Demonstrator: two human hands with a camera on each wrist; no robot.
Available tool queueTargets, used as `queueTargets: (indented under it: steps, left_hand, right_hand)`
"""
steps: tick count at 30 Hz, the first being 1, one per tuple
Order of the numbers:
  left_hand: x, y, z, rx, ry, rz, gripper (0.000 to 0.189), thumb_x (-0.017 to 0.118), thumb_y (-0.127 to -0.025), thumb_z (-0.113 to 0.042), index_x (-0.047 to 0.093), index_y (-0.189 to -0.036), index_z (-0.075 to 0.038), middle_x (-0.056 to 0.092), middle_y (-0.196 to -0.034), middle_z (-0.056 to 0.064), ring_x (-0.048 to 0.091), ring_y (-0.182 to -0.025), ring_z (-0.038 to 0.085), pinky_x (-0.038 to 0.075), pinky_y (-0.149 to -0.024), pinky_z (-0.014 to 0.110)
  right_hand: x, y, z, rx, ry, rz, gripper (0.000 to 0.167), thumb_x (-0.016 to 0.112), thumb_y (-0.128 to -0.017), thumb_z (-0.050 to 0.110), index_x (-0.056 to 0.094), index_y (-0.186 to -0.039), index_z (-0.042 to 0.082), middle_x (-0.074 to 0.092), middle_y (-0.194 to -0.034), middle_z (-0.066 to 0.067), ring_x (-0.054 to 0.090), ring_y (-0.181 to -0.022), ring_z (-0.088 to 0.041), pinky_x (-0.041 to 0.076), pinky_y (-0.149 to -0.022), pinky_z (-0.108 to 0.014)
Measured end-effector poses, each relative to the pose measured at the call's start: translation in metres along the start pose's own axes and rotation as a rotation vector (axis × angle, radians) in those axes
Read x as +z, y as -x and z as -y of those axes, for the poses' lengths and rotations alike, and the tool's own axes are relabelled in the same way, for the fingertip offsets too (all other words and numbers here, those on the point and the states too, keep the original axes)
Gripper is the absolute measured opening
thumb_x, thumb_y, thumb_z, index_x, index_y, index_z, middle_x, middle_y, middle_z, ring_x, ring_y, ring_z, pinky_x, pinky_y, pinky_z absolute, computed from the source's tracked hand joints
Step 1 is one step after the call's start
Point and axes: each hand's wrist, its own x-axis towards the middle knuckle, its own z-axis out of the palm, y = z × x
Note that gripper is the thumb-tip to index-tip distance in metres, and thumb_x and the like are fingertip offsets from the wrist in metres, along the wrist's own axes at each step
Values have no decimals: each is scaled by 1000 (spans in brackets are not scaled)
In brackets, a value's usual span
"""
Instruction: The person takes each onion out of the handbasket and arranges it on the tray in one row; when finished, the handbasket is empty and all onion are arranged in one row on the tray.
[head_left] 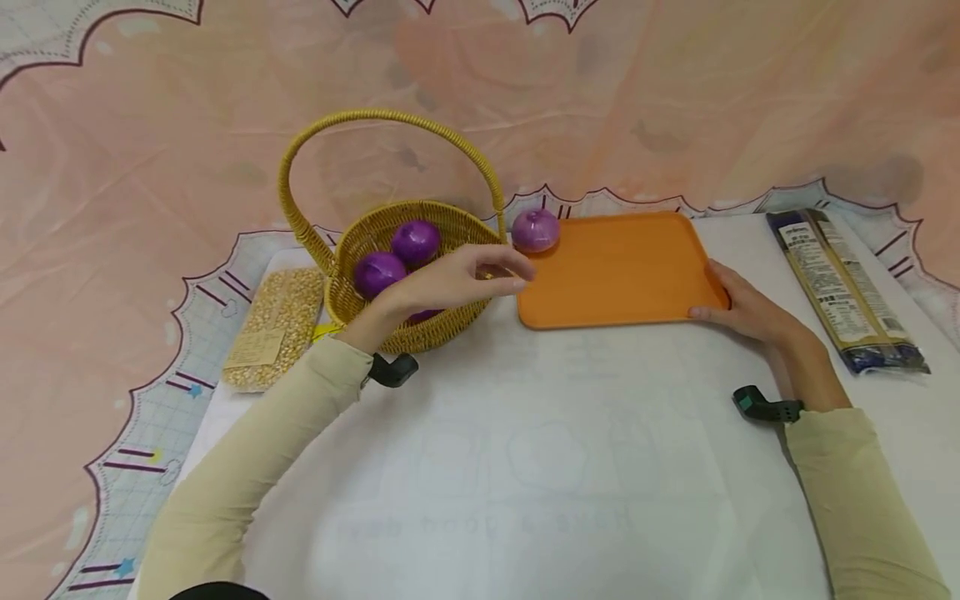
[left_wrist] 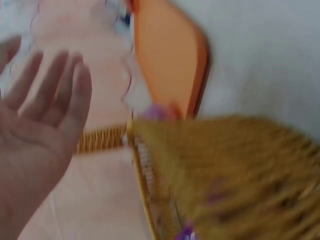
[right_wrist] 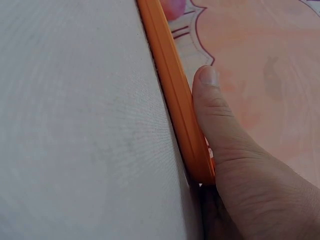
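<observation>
My left hand (head_left: pixel 457 279) is over the right side of a yellow wicker basket (head_left: pixel 442 337), its fingers loosely bent and nothing in them. In the left wrist view, the palm and spread fingers of the left hand (left_wrist: pixel 45 110) show beside the basket (left_wrist: pixel 240 160). Purple onions (head_left: pixel 416 242) lie inside the basket, one partly hidden below the hand. Another onion (head_left: pixel 536 231) is at the back left corner of an orange tray (head_left: pixel 615 271). My right hand (head_left: pixel 753 308) grips the tray's front right corner, the thumb (right_wrist: pixel 212 100) over its rim.
A clear bag of corn kernels (head_left: pixel 281 325) lies left of the basket. At the far right lies a long dark-and-gold packet (head_left: pixel 847 287). The basket's tall handle (head_left: pixel 382 115) arches above it. A patterned cloth (head_left: pixel 675 100) rises behind the white table (head_left: pixel 525 467).
</observation>
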Motion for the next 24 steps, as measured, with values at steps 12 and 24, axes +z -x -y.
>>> queueTargets:
  steps: [12, 24]
  left_hand:
    - [-51, 7, 23, -37, -22, -9, 37, 63, -94, -29, 61, -128, -12, 65, -125, 6, 61, -114, 14, 47, -103, 34]
    - [-95, 1, 49, -177, -16, -299, 45, 58, -97, -29, 54, -137, -8, 57, -138, 9, 53, -126, 19, 40, -110, 36]
  right_hand:
    - [-2, 1, 1, -12, -10, -1, 104, 66, -91, 37, -12, -154, 9, -11, -162, -20, -7, -150, -43, 1, -118, -62]
    - [-1, 1, 0, 0, -10, 1, 105, 66, -91, 37, -12, -154, 8, -12, -162, -21, -8, -149, -43, 1, -118, -63]
